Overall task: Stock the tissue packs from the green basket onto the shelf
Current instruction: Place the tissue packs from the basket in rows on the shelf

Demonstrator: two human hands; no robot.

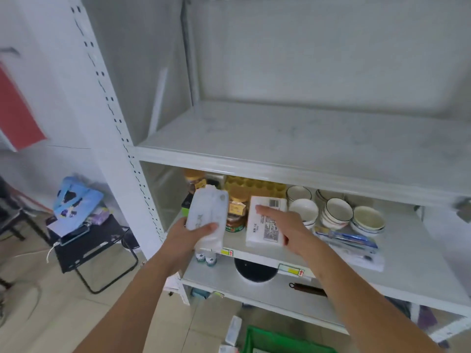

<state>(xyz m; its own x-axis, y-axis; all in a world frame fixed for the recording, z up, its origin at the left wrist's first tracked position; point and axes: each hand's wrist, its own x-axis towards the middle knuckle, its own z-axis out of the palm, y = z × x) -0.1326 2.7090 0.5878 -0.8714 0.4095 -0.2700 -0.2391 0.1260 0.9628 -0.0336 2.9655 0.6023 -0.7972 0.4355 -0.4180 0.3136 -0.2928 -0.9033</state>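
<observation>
My left hand (190, 234) grips a white tissue pack (207, 212) from below, thumb across its front, held up in front of the middle shelf (407, 263). My right hand (285, 222) holds a second white tissue pack (266, 222) with a printed label, index finger laid over its top; the pack's lower edge is at the shelf's front. The green basket (277, 341) shows at the bottom edge, near the floor, with another white pack (233, 329) beside it. The upper shelf (280, 138) above both hands is bare.
On the middle shelf stand jars with yellow lids (235, 212), a yellow egg tray (254, 186), several white bowls (339, 212) and a flat blue-and-white packet (349, 240). A black pan (254, 271) lies on the shelf below. A black stool with bags (86, 240) stands to the left.
</observation>
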